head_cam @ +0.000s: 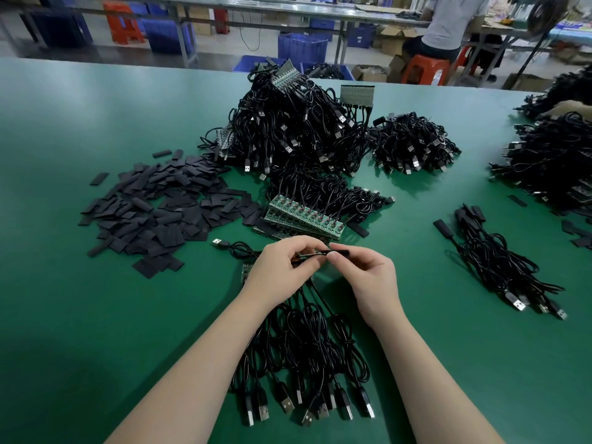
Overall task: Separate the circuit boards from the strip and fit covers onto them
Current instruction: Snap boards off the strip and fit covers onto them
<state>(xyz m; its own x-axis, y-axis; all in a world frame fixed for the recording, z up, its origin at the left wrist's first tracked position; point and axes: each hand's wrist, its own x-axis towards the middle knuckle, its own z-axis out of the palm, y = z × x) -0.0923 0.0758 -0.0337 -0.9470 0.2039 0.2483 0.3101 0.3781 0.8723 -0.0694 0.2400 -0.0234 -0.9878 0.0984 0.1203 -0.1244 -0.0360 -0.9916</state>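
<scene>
Left hand: the left hand (282,267) is curled, thumb and fingertips pinching a small circuit board (315,252) at the middle of the green table (96,315); only a thin edge of the board shows between the fingers.
Right hand: the right hand (365,277) pinches a black sleeve cover (340,252) between thumb and forefinger, held end to end with the board; whether the cover already overlaps the board's tip I cannot tell.
Strip under the hands: part of a green board strip (246,272) shows at the left hand's outer edge, mostly hidden, and its black USB cables (304,363) fan toward the person, plugs lying near the table's front edge.
Loose plug: 1 USB plug (218,242) lies just left of the left hand.
Waiting strips: a stack of board strips (304,217) lies just beyond the hands, cables trailing away behind it.
Covers: a spread heap of flat black covers (160,206) sits to the left of that stack.
Large pile: a tall cable pile (288,129) with more strips stands behind.
Covered cables: a bundle with covers fitted (493,261) lies to the right, well apart from the hands.
Background: a seated person (448,27) on an orange stool (423,68), blue crates (302,46) on the floor.
</scene>
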